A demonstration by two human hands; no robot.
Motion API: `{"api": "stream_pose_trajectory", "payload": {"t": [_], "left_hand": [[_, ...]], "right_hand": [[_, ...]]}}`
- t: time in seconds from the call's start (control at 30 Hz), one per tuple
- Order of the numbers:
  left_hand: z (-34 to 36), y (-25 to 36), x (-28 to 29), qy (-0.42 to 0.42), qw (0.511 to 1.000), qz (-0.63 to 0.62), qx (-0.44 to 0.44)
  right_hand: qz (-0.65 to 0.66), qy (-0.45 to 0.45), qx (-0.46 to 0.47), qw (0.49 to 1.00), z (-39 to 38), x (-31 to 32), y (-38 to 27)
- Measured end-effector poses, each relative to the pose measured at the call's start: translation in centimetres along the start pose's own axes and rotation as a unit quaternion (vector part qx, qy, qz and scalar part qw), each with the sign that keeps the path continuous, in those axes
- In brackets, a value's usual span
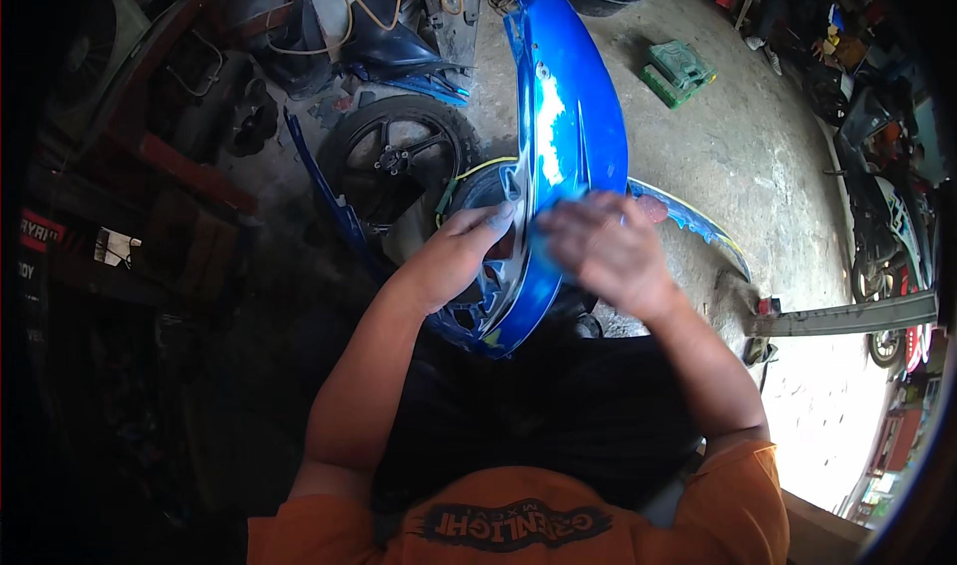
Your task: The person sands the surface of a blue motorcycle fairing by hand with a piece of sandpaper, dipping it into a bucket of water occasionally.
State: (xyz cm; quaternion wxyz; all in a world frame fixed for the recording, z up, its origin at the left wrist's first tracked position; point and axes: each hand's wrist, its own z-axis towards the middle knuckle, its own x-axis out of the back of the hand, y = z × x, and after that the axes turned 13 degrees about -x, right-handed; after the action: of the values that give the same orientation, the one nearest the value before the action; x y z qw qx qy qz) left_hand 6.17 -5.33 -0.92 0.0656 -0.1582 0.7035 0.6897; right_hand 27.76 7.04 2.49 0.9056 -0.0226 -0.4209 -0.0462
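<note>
The blue panel (588, 117) slants over the person's lap (538, 406), above the floor (768, 137). The left hand (464, 251) grips its left edge, thumb on top, remaining fingers hidden. The blurred right hand (608, 251) lies over its face, fingers slightly bent; whether they hold anything, I cannot tell. Beyond lies a wheel (396, 156). Lettering (513, 525) marks the orange shirt (718, 515) and a sign (42, 230) at far left.

We see a black wheel (397, 156) lying on the grey floor (743, 156), a green case (680, 71) and, near it, a dark basin (610, 7).
</note>
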Motion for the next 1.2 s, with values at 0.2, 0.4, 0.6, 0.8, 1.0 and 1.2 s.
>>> {"api": "stream_pose_trajectory", "payload": {"t": [0.2, 0.4, 0.6, 0.8, 1.0, 1.2], "left_hand": [[0.4, -0.1, -0.5, 0.016, 1.0, 0.011, 0.008], [0.9, -0.5, 0.7, -0.022, 0.999, 0.026, -0.015], [0.9, -0.3, -0.2, 0.022, 0.997, 0.064, -0.037], [0.6, -1.6, 0.2, 0.074, 0.994, 0.061, -0.049], [0.6, -0.9, -0.7, 0.082, 0.982, 0.15, -0.083], [0.3, -0.1, -2.0, 0.12, 0.957, 0.239, -0.11]], "right_hand": [[0.008, 0.001, -0.036, 0.999, -0.4, -0.1, -0.3], [-0.007, 0.067, -0.127, 0.99, 0.3, 0.1, 1.9], [0.015, 0.061, -0.129, 0.99, 0.1, 0.3, 2.6], [0.077, -0.013, -0.084, 0.993, -1.0, -1.2, -0.7], [0.05, 0.017, -0.125, 0.991, -1.0, -0.8, 0.3], [0.021, 0.066, -0.196, 0.978, -0.8, -0.6, 3.2]]}}
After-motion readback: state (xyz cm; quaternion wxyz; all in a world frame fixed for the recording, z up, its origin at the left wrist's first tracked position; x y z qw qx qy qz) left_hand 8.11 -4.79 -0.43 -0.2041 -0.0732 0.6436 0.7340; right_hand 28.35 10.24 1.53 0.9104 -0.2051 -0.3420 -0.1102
